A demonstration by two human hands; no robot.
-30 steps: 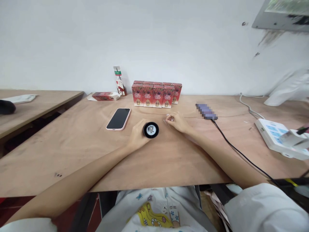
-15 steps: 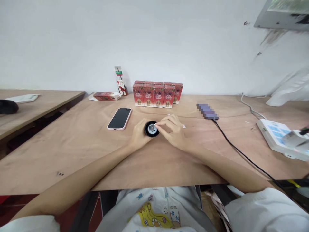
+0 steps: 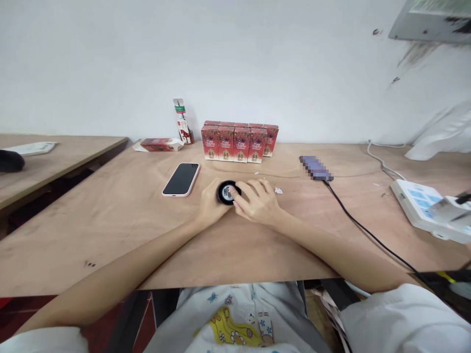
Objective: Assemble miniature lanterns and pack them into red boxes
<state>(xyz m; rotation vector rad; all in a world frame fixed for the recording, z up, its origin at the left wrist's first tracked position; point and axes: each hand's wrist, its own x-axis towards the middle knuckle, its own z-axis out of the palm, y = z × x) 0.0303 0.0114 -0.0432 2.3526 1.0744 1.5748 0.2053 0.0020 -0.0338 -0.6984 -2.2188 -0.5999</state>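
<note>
A round black object (image 3: 220,197) with a pale disc and small metal parts in its open face is tilted up toward me above the table. My left hand (image 3: 210,200) wraps round its left side. My right hand (image 3: 258,198) lies over its right edge, thumb on the disc inside, the other fingers curved over the rim. Whether the right fingers pinch a small part is hidden. Just right of that hand, a small white scrap (image 3: 278,190) lies on the wooden table (image 3: 235,255).
Several red printed boxes (image 3: 233,144) stand by the wall, with another box (image 3: 161,144) lying left of them near a small bottle (image 3: 185,132). A pink-cased phone (image 3: 181,180) lies left, a cabled phone (image 3: 316,168) right. A white power strip (image 3: 430,211) sits far right.
My right hand has shifted from a fingertip pinch at the rim to laying its thumb on the disc, fingers over the edge. The black object has moved slightly left and up in view.
</note>
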